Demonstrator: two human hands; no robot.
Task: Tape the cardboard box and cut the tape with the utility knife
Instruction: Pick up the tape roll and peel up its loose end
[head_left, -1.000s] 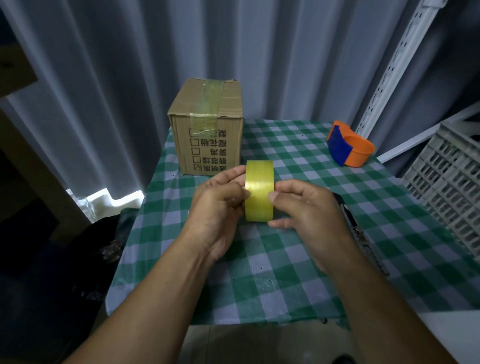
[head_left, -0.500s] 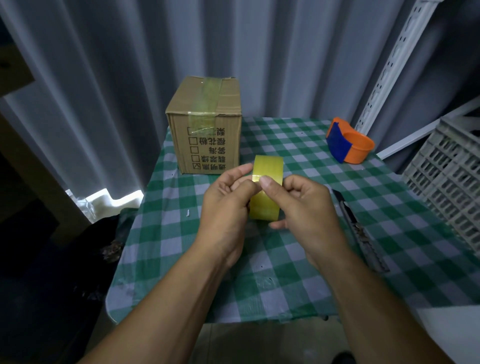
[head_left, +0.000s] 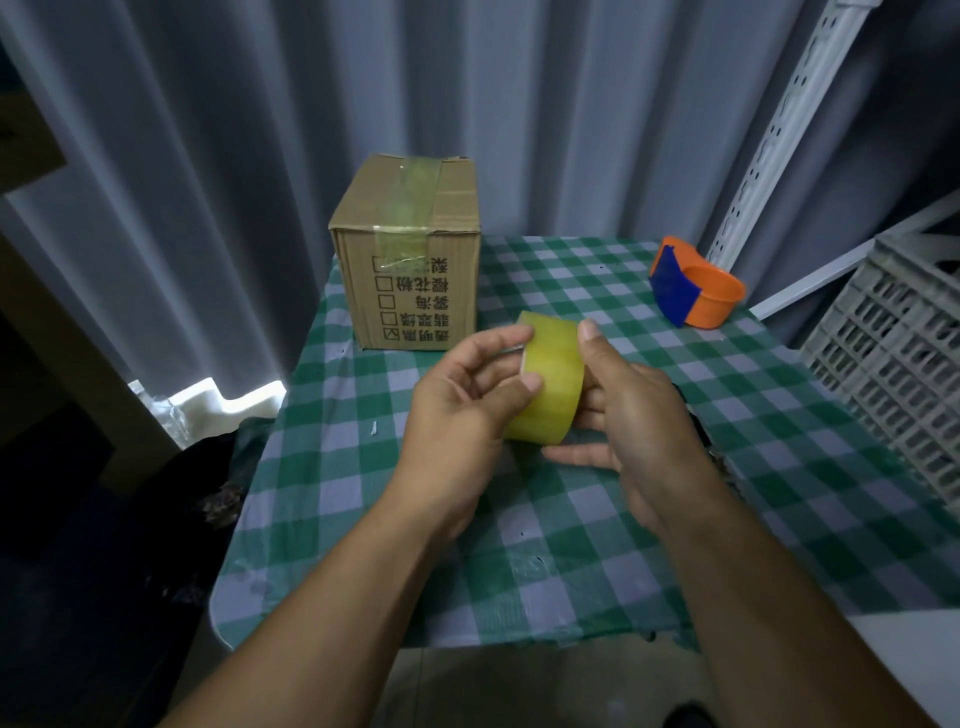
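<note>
Both hands hold yellowish tape roll above table, box at back untouched.

Left hand (head_left: 457, 400) clamped on tape roll (head_left: 551, 384) from left side, thumb pressed on outer face, fingers reaching across top edge. Right hand (head_left: 631, 410) grips roll from right, thumb up along its right rim, fingers curled under and behind. Roll stands on edge, tilted a bit, held off the green-checked table (head_left: 519, 545). Cardboard box (head_left: 410, 249) sits at far left corner of table, flaps closed, strip of clear tape over top and down front face, printed text on front. Orange and blue tape dispenser (head_left: 693, 288) at far right, well apart from hands. Dark object partly showing behind right hand; cannot tell what. Grey plastic crate (head_left: 893, 353) off right edge.
</note>
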